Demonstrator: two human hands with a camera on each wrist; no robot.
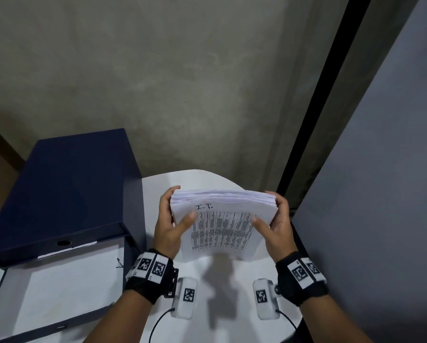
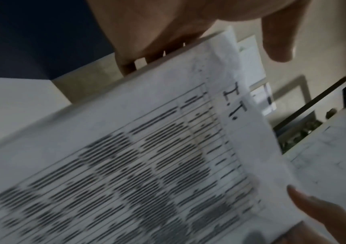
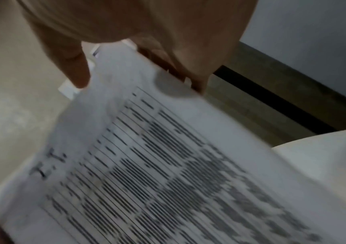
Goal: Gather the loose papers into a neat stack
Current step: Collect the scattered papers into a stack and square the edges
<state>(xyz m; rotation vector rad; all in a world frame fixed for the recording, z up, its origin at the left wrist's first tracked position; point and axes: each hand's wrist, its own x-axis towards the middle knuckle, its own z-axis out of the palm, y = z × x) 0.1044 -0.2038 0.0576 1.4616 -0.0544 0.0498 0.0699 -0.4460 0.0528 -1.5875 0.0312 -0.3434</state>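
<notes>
You held one stack of papers (image 1: 222, 226) upright over the white table (image 1: 197, 179), one hand per side. Your left hand (image 1: 169, 227) gripped its left edge, thumb on the front sheet; your right hand (image 1: 275, 225) gripped the right edge likewise. One dark blue file box (image 1: 66, 191) sat left, lid open.

Both forearms reach forward side by side, wrists banded. The left hand (image 1: 169, 225) and right hand (image 1: 276, 225) face each other, palms inward, fingers curled behind the paper stack (image 1: 222, 229), thumbs pressed on its front.
</notes>
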